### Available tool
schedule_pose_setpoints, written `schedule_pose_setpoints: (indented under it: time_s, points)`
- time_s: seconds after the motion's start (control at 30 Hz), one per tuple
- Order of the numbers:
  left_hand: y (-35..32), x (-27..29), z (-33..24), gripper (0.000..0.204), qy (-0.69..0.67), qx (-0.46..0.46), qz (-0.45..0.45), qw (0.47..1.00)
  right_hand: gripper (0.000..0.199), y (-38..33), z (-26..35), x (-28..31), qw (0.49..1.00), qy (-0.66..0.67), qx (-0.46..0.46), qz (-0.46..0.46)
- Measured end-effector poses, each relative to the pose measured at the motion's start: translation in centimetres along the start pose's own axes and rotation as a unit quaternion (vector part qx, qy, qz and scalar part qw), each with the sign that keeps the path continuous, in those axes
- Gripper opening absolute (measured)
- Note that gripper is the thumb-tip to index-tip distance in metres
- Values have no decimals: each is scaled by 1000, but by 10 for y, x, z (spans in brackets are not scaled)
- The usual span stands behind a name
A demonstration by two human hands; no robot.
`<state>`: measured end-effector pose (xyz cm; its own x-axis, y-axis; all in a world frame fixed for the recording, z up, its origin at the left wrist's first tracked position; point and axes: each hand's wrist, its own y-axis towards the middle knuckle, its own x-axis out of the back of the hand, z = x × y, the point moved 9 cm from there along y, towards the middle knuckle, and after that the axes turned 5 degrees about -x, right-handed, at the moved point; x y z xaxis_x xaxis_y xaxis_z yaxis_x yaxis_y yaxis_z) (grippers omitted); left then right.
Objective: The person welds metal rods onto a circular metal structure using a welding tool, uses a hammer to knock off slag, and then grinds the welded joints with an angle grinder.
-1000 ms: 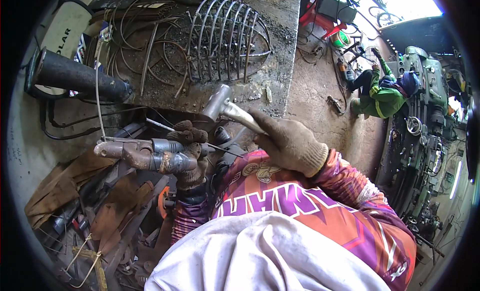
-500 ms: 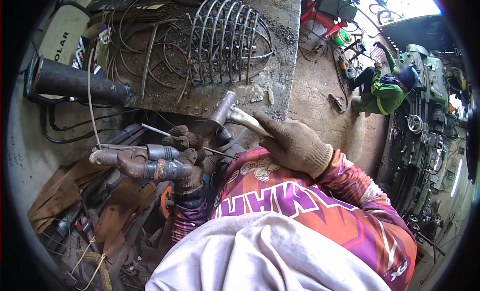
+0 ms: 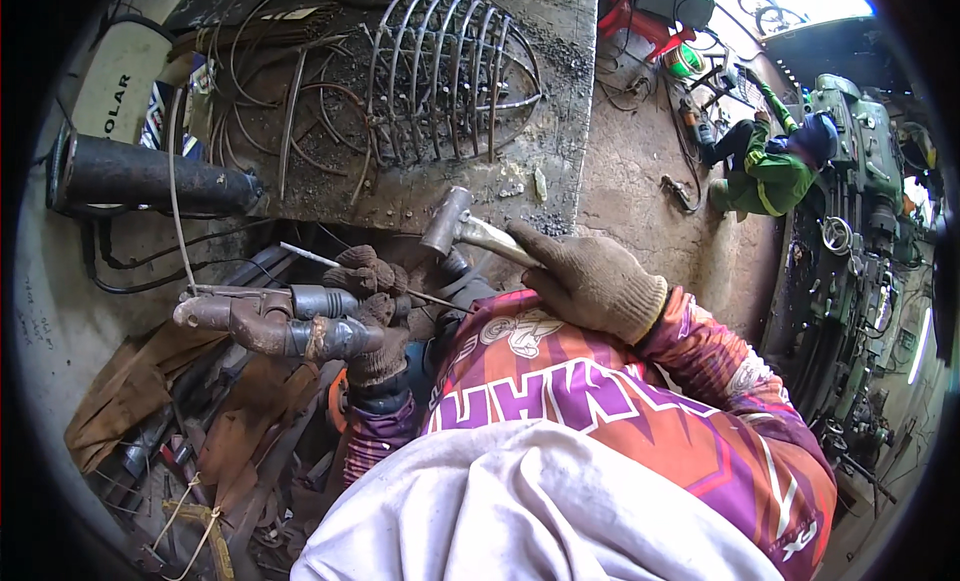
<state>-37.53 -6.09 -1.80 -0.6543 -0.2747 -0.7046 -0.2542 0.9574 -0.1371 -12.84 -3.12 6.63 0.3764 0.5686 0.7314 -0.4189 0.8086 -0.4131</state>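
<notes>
My right hand (image 3: 592, 281), in a brown knitted glove, is closed round the pale handle of a hammer (image 3: 447, 221). The hammer's steel head hangs just off the near edge of the workbench (image 3: 420, 193). Lower left, my gloved left hand (image 3: 372, 291) has its fingers curled round a thin metal rod (image 3: 310, 256), which sticks out on both sides. Right beside that hand is a rusty bent pipe fixture (image 3: 262, 326) with elbows and thick round ends. Another thin rod (image 3: 177, 196) rises from the fixture's far left end.
On the bench lie a ribbed cage of bent rods (image 3: 440, 76), loose wire hoops and dark grit. A thick dark cylinder (image 3: 155, 176) lies at the left, above brown cloth (image 3: 130, 381). At the right, a person in green (image 3: 775, 166) crouches near green machines (image 3: 865, 151).
My hands, the hammer and the pipe fixture hold nearly the same places. The view has shifted slightly. The person in green has moved their arms and head a little.
</notes>
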Motion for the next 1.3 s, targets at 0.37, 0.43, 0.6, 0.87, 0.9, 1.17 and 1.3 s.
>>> schedule_pose_setpoints:
  time_s: [0.37,0.43,0.6,0.87,0.9,1.17,1.3]
  points:
    - [5,-11,-5,54,25,-32,66,997,58,2,-15,-4,998,-36,-46,-14]
    - [2,-8,-2,52,18,-14,87,996,56,-4,-4,-5,999,-35,-24,-5]
    - [7,-15,-3,44,-27,-41,59,997,62,5,-23,-1,998,-30,-46,4]
    - [5,-11,-5,49,-19,-41,57,997,63,-1,-13,5,997,-3,-43,-61]
    - [7,-11,-8,50,-21,-59,53,997,63,1,-8,7,997,-2,-44,-62]
    - [5,-10,-7,47,-8,-47,89,995,56,-2,-23,-3,997,-14,-61,-40]
    - [5,-15,-10,44,-11,-78,98,992,61,3,-17,6,998,13,-37,-42]
